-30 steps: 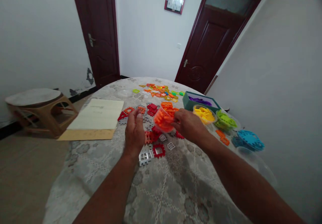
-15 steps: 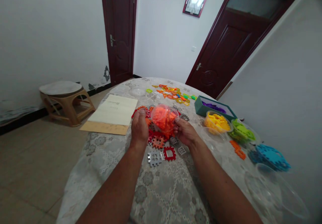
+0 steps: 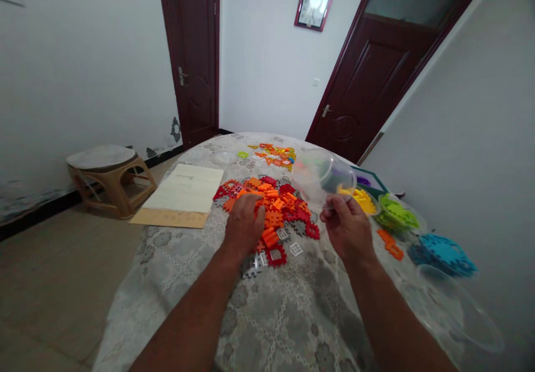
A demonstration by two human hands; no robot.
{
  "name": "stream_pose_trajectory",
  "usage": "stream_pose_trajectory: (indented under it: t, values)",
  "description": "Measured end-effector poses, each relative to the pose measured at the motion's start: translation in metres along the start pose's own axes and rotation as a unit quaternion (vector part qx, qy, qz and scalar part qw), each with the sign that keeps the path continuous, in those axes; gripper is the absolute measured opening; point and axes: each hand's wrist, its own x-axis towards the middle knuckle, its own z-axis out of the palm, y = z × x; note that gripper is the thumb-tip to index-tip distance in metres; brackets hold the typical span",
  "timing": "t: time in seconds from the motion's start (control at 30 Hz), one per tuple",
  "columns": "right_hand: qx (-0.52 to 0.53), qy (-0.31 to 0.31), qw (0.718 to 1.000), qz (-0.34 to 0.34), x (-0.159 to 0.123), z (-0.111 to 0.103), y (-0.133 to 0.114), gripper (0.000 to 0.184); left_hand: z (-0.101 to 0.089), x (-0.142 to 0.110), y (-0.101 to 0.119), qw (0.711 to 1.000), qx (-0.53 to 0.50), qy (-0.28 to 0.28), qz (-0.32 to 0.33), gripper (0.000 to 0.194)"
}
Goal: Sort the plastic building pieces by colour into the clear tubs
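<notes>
My right hand [image 3: 348, 226] is closed on the rim of a clear plastic bowl [image 3: 321, 174], tipped on its side above the table and with no pieces visible inside. Left of it spreads a pile of red, grey and orange interlocking building pieces [image 3: 301, 211], with small bright-orange pieces [image 3: 271, 238] lying on top. Over the near left side of that pile, my left hand [image 3: 244, 221] rests with thumb and fingers apart. Its fingertips touch the orange pieces and are partly hidden. White window-shaped pieces [image 3: 296, 249] and a red square frame [image 3: 276, 255] lie at the near edge.
On the left lie a cream paper sheet [image 3: 179, 188] and brown card [image 3: 167, 218]. Bowls of yellow [image 3: 365, 201], green [image 3: 397, 215] and blue pieces [image 3: 447, 254] line the right side. Behind are a green box [image 3: 378, 181] and scattered pieces [image 3: 273, 153]. A stool [image 3: 111, 180] stands left.
The bright-orange pieces that were in the clear bowl now lie on the pile. My right hand has moved the bowl right and tipped it. My left hand has let go and reached onto the pieces.
</notes>
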Motion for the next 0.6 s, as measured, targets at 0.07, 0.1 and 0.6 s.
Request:
stream_pose_trajectory:
  t: [0.07,0.1,0.6]
  values:
    - [-0.135,0.011,0.988,-0.077,-0.021,-0.017,0.001,0.022,0.008,-0.006,0.0,0.993,0.081,-0.078,0.036,0.031]
    - [-0.191,0.016,0.975,-0.109,-0.031,-0.025,0.004,0.019,0.011,-0.008,0.001,0.986,0.118,-0.113,0.042,0.032]
    - [-0.275,0.052,0.925,-0.257,-0.053,-0.069,0.032,0.004,0.066,0.056,0.023,0.921,0.241,-0.299,0.064,0.06]
